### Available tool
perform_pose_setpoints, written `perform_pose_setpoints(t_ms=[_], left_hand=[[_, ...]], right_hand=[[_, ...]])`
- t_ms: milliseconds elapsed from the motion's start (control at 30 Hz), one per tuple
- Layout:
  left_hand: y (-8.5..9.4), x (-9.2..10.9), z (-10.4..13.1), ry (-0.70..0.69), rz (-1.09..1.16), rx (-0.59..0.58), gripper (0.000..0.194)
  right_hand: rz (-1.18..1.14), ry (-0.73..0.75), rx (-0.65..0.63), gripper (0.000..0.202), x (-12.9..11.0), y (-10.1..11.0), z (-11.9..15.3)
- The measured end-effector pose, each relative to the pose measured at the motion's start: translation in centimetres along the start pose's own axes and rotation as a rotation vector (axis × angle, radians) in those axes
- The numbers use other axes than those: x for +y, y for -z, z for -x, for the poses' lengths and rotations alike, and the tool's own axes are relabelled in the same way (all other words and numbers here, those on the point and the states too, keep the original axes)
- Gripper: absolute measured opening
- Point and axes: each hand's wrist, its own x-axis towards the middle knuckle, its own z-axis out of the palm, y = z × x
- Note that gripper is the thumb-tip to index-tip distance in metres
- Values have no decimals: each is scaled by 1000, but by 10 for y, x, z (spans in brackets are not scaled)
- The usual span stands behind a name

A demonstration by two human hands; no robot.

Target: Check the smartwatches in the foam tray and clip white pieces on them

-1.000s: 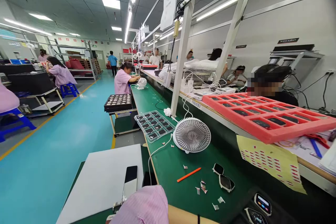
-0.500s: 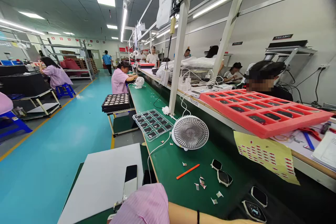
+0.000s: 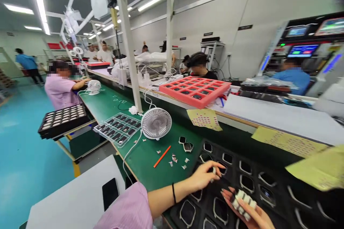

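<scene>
My left hand (image 3: 205,176), with a black band on its wrist, hovers over the upper left of a black tray (image 3: 233,171). Its fingers are closed around a small white piece (image 3: 214,171), partly hidden by them. Lower right, my right hand (image 3: 259,218) grips a cluster of small white blocks (image 3: 244,202) above the same tray. Smartwatches with dark faces and pale frames lie in the tray's recesses, among them one watch (image 3: 246,183) just beyond my right hand. Some recesses are covered by my hands.
Left of the tray are two watches (image 3: 188,146), an orange pen-like stick (image 3: 162,156), small scraps (image 3: 174,158) and a white fan (image 3: 156,123). A clear tray of dark parts (image 3: 118,128) lies further back. A red foam tray (image 3: 195,91) rests on the shelf. A co-worker (image 3: 60,86) sits beyond.
The view has turned to the right. Both hands and most of the black tray have come into sight; before, only part of my left arm and a few watches showed.
</scene>
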Motion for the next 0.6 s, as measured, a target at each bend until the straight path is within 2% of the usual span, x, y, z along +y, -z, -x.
perform_pose_setpoints(t_ms=[67, 167, 267, 400, 600], left_hand=[[8, 0, 0, -33, -51, 29, 40], [21, -2, -1, -65, -133, 79, 40], [29, -4, -2, -92, -223, 77, 38], [27, -5, 1, -120, -339, 1, 39], [21, -8, 0, -144, -478, -43, 38]], right_hand=[[-96, -14, 59, 50, -7, -8, 2], [-143, 43, 78, 50, -15, -18, 4], [-159, 85, 64, 48, -20, -20, 4], [-146, 124, 61, 43, -22, -19, 4], [-139, 148, 50, 40, -22, -20, 3]])
